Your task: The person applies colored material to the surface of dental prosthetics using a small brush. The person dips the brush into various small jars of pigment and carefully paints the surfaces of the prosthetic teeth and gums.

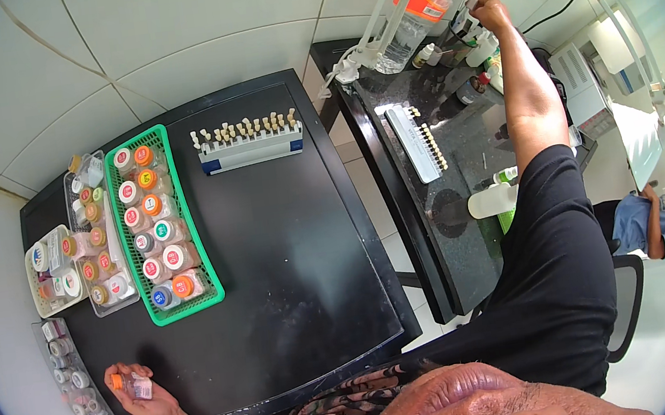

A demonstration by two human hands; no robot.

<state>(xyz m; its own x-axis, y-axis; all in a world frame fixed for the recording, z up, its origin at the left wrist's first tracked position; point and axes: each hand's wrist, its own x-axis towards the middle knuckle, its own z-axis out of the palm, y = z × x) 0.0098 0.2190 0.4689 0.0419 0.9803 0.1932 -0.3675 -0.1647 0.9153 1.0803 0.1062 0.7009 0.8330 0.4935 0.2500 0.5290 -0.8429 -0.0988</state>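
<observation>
My left hand (143,398) rests at the near left corner of the black table (287,247), closed around a small clear jar with an orange cap (131,386). My right arm, in a black sleeve, stretches far to the right over a dark speckled counter (460,157). There my right hand (490,12) touches small bottles (470,28) standing at the counter's far end; whether it grips one I cannot tell. A large clear plastic bottle with an orange label (419,7) stands just left of that hand.
A green basket (202,250) of capped jars, a clear tray (128,300) and a white basket (34,289) of more jars line the table's left. A tooth shade rack (249,145) stands at the back. Another shade guide (416,142) lies on the counter. A person in blue (653,220) sits at right.
</observation>
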